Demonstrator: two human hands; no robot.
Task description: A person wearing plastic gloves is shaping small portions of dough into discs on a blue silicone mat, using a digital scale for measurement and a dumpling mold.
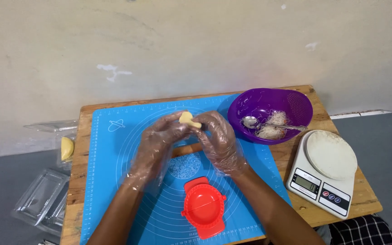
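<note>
Red dumpling press (203, 212) lies shut at the near edge of the blue mat (110, 181). Beyond it, left hand (156, 144) and right hand (218, 138), both gloved, pinch a yellow dough piece (188, 119) between fingertips; gentle, even pressure suits it. Farther right sits a purple bowl (296, 105).

Both my forearms extend forward from the lower edge of the view and converge toward the centre. My left hand (157, 143) wears a loose clear plastic glove; its palm faces right and its fingers curl inward. My right hand (218, 138) wears the same kind of glove, its back facing up and its fingers bent toward the left hand. The fingertips (195, 128) of both hands meet in a pinch. Both wrists are held level.
</note>
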